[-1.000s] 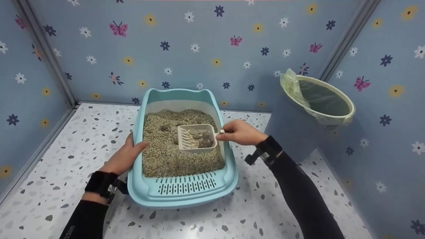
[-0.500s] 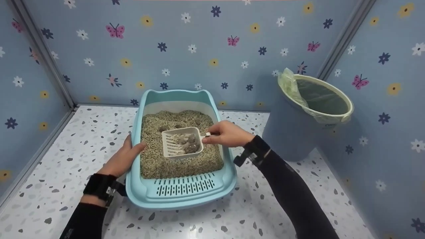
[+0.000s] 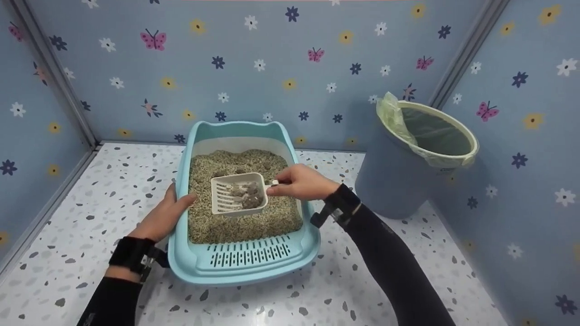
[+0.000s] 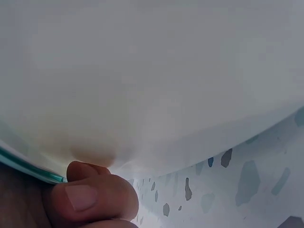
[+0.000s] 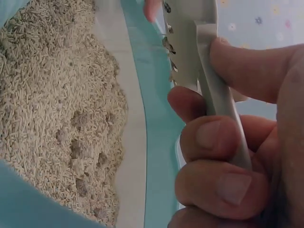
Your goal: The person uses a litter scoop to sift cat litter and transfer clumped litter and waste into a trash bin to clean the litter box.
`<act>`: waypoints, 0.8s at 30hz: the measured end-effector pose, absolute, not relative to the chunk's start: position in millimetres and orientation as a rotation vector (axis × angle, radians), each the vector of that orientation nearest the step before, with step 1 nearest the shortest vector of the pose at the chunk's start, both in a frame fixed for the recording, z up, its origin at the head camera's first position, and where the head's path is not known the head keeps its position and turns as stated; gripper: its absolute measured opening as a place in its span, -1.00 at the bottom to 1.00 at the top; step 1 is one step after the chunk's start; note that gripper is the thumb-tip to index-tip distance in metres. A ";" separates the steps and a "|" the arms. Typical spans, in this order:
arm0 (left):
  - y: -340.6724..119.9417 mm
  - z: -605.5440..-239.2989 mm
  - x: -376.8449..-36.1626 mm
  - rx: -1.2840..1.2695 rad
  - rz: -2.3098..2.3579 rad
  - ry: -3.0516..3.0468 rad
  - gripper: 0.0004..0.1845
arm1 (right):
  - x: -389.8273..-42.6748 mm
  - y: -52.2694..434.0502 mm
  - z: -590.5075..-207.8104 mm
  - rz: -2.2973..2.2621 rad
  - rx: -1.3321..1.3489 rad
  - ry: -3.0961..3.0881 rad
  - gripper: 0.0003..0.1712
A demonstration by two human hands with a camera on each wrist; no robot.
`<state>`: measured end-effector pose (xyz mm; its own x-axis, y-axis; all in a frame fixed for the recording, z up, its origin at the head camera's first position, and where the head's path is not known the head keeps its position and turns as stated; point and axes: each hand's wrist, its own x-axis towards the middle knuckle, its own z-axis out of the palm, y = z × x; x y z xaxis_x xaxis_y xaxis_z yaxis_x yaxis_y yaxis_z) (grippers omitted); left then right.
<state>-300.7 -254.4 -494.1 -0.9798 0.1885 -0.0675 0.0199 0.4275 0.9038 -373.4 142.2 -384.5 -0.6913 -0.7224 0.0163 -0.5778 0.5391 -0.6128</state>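
Observation:
A light blue litter box (image 3: 244, 269) full of pellet litter (image 3: 253, 228) stands on the floor. My left hand (image 3: 163, 216) grips its left rim, thumb over the edge; in the left wrist view, curled fingers (image 4: 102, 197) lie against the white outer wall (image 4: 156, 85). Above the litter, my right hand (image 3: 303, 183) holds a slotted cream litter scoop (image 3: 217, 195) by its handle (image 5: 221, 95). Several greyish-brown clumps (image 3: 250, 200) and some loose pellets lie in the scoop. Darker clumps (image 5: 78, 147) show in the litter in the right wrist view.
A blue-grey bin (image 3: 389, 181) with a pale green bag (image 3: 393, 118) over its rim stands at the right, against the wall. Flower-patterned walls (image 3: 253, 50) close in the speckled floor (image 3: 113, 176) at the back and both sides.
My right hand has carried the loaded scoop leftward over the litter, fast at first and then slower. The left hand keeps its grip on the rim. The head view has shifted slightly.

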 end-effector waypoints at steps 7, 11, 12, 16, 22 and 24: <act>-252.4 -494.2 -300.8 0.194 1.567 2.535 0.20 | -377.8 192.0 -389.5 -0.870 -0.930 2.678 -0.49; -254.4 -494.3 -299.9 0.198 1.576 2.527 0.19 | -373.9 178.8 -387.3 -0.821 -0.967 2.647 -0.47; -255.0 -495.3 -299.6 0.201 1.584 2.524 0.19 | -372.6 169.2 -386.3 -0.803 -0.984 2.638 -0.46; -256.3 -496.7 -299.0 0.194 1.611 2.500 0.20 | -371.5 140.1 -386.2 -0.779 -1.044 2.605 -0.42; -255.5 -492.1 -299.9 0.187 1.582 2.508 0.19 | -380.9 175.4 -389.0 -0.841 -0.990 2.639 -0.48; -255.8 -494.0 -299.6 0.178 1.570 2.515 0.20 | -380.4 186.6 -387.6 -0.840 -0.937 2.666 -0.47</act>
<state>-299.6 -255.8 -494.0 -0.9782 0.1907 -0.0818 0.0103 0.4384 0.8987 -380.4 186.6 -387.6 -0.7812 -0.6242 0.0055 -0.5146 0.6390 -0.5717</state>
